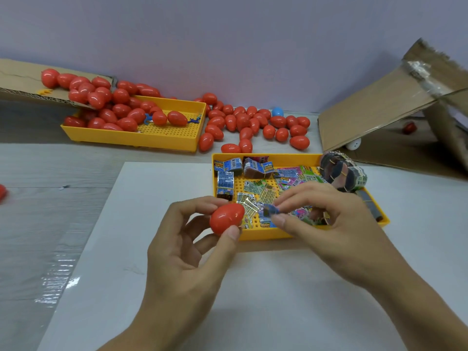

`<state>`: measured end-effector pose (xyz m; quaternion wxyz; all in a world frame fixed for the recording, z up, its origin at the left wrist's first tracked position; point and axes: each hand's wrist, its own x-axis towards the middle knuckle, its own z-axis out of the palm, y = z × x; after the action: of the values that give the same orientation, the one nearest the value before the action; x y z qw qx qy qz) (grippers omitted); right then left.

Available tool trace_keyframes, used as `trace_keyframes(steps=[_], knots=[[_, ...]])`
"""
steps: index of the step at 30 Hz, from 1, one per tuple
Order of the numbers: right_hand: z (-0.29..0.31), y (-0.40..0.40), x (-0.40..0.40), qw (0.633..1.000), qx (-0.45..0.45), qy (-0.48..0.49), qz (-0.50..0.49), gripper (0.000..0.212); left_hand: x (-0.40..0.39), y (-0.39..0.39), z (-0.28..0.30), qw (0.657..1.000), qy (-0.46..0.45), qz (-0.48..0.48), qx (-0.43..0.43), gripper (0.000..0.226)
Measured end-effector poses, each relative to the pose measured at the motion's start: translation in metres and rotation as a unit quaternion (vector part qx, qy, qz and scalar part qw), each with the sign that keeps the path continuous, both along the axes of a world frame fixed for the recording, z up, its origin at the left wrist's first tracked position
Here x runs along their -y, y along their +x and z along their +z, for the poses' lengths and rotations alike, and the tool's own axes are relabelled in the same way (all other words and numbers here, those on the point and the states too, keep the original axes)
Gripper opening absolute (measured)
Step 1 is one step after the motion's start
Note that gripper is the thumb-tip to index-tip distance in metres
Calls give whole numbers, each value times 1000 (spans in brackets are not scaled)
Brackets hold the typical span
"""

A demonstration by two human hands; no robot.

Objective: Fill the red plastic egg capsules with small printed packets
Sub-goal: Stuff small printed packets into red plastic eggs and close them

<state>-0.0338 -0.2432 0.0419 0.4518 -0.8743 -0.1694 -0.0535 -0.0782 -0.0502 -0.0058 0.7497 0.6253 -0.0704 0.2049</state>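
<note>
My left hand holds a red egg capsule between thumb and fingertips, just left of the near yellow tray. My right hand pinches a small folded blue packet close to the capsule's right end, over the tray's front part. Several small printed packets lie loose in this tray, with bundles held by rubber bands at its right rim. I cannot tell whether the capsule is open on its far side.
A second yellow tray at the back left holds several red eggs. More red eggs lie loose on the table behind the near tray, one blue egg among them. Cardboard flaps stand at the right and back left.
</note>
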Motion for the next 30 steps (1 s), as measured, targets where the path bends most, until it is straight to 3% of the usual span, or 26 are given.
trace_keyframes(steps=[4,6,13,25,28,30], knots=[[6,-5,-5,977,-84,193,27,16,1,-1,1,999,-9,-28,13,22],[7,-7,-8,963,-130,233,47,14,1,-1,3,999,5,-43,19,21],[8,-12,-12,966,-158,194,71,11,1,-1,5,995,83,-55,27,26],[10,-14,-13,890,-330,283,135,28,3,-2,10,996,78,-45,21,27],[10,-15,-15,904,-314,260,131,24,4,0,8,995,82,-27,39,14],[7,-15,-15,938,-255,215,98,21,4,1,7,996,83,-12,42,14]])
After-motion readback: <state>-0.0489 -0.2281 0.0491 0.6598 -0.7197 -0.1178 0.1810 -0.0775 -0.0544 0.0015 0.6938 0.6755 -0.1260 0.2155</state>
